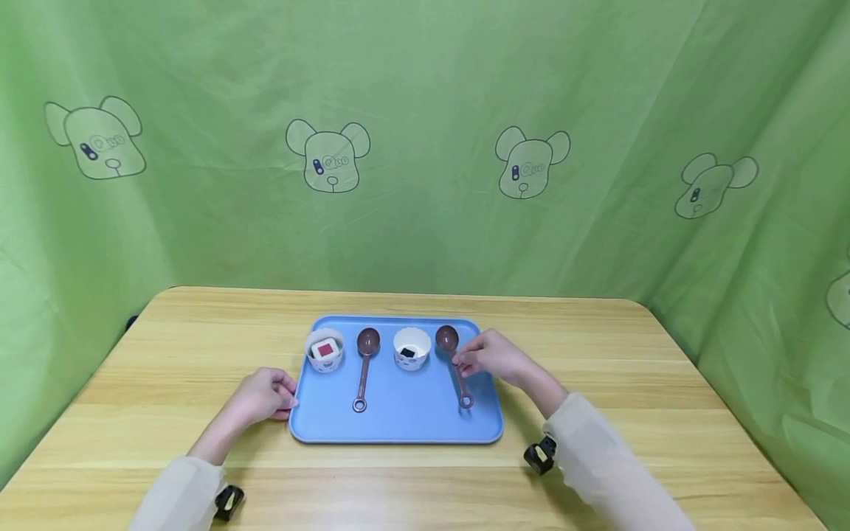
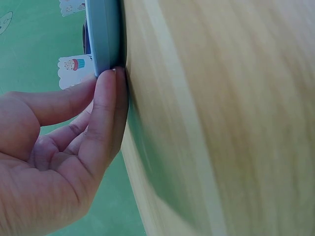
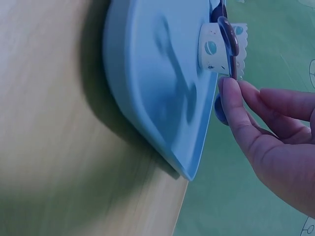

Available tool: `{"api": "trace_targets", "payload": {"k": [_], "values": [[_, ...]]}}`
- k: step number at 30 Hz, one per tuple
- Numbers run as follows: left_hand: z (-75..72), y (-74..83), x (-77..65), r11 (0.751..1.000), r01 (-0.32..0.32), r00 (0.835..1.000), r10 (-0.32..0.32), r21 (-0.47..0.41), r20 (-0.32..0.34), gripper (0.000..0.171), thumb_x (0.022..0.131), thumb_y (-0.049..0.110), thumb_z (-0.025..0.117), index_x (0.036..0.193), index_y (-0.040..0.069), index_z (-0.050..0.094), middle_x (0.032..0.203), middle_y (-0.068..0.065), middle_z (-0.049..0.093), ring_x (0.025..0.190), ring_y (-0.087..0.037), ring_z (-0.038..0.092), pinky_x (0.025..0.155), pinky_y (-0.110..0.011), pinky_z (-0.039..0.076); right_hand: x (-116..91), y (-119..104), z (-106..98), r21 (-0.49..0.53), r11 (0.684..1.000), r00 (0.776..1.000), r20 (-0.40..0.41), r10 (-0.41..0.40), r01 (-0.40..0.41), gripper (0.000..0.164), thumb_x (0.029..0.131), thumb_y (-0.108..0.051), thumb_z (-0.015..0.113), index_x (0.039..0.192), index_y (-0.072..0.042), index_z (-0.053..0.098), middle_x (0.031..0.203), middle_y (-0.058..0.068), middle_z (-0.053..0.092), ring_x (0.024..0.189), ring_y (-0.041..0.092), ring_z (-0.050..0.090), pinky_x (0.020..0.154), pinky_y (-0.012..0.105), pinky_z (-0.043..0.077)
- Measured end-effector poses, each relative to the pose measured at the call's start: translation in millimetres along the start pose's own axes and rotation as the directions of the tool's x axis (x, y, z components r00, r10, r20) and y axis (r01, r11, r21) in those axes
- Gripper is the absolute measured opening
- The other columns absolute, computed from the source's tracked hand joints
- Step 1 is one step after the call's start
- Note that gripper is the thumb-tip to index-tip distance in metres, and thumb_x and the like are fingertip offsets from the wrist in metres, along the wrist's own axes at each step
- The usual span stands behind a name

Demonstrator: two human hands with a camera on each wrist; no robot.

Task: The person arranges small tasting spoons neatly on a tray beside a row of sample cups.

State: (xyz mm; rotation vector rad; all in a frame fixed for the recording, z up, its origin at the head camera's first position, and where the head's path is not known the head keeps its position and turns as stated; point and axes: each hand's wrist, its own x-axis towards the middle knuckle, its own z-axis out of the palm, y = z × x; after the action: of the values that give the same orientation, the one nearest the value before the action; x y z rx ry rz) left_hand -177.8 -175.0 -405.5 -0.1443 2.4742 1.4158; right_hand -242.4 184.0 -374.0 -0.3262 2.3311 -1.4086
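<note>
My right hand (image 1: 488, 357) pinches the handle of a brown measuring spoon (image 1: 462, 387) with thumb and fingers. In the right wrist view the spoon's ring end (image 3: 229, 39) stands up off the tray, and its shadow falls on the blue surface. My left hand (image 1: 263, 396) grips the left edge of the blue tray (image 1: 412, 420), thumb at the rim and a finger against the side below. A second brown spoon (image 1: 364, 369) lies on the tray between two paper cups. The left cup (image 1: 325, 364) has a white block with a red mark; the right cup (image 1: 412, 339) has something small and black inside.
The tray sits on a light wooden table (image 1: 372, 487), with wood surface around it. A green curtain (image 1: 425, 243) printed with bear outlines hangs behind the table and along both sides. A black device (image 1: 229, 503) is at the left cuff, another (image 1: 540, 456) at the right cuff.
</note>
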Motion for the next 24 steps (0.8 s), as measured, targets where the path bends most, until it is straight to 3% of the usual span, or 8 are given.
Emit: {"api": "trace_targets", "payload": {"k": [12, 24], "values": [[0.2, -0.7, 0.3, 1.000, 0.010, 1.000, -0.010, -0.013, 0.001, 0.014, 0.077, -0.015, 0.057, 0.090, -0.012, 0.054, 0.074, -0.016, 0.056, 0.063, -0.019, 0.057, 0.060, -0.029, 0.058, 4, -3, 11, 0.002, 1.000, 1.000, -0.004, 0.006, -0.006, 0.019, 0.086, 0.009, 0.049, 0.100, 0.019, 0.058, 0.092, 0.028, 0.063, 0.077, 0.030, 0.064, 0.076, 0.040, 0.056], [0.4, -0.5, -0.4, 1.000, 0.007, 1.000, -0.007, -0.017, -0.002, 0.014, 0.077, -0.015, 0.056, 0.090, -0.012, 0.055, 0.073, -0.014, 0.056, 0.062, -0.018, 0.057, 0.060, -0.029, 0.058, 9, 2, 19, 0.052, 0.998, 0.999, -0.018, 0.034, -0.033, 0.020, 0.085, 0.011, 0.048, 0.100, 0.021, 0.057, 0.092, 0.028, 0.062, 0.073, 0.026, 0.065, 0.076, 0.038, 0.056]]}}
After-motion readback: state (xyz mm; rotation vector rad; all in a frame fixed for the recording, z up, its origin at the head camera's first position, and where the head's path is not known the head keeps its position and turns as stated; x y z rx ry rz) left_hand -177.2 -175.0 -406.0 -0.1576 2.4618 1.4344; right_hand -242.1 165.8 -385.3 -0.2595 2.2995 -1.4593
